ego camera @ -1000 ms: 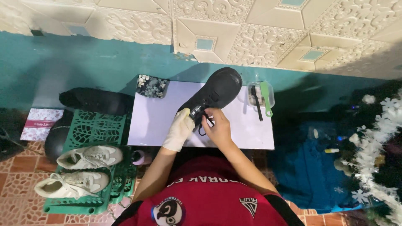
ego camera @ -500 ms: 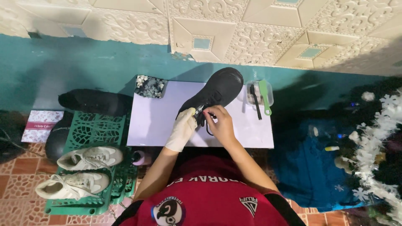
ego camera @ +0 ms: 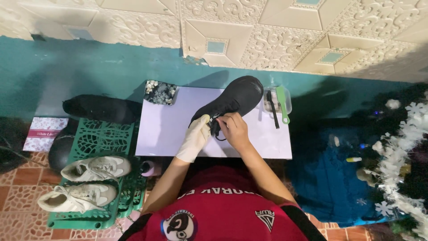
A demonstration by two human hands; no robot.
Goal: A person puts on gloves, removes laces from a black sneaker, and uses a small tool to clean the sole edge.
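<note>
Black lace-up shoe (ego camera: 232, 101) on the pale rectangular counter (ego camera: 169, 134), clear plastic tub holding brushes (ego camera: 278, 101) at its right, patterned cloth pouch (ego camera: 160, 92) at the far-left corner, green plastic crate (ego camera: 104, 138) left of the counter carrying two white sneakers (ego camera: 84, 180), both hands on the shoe's laces

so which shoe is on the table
The black shoe, held by both hands; the two white shoes sit on the green crate.

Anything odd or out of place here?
One mismatch: the left hand wears a pale glove, the right hand is bare. Both work at the black shoe on the white table. Nothing spilled or damaged.
</note>
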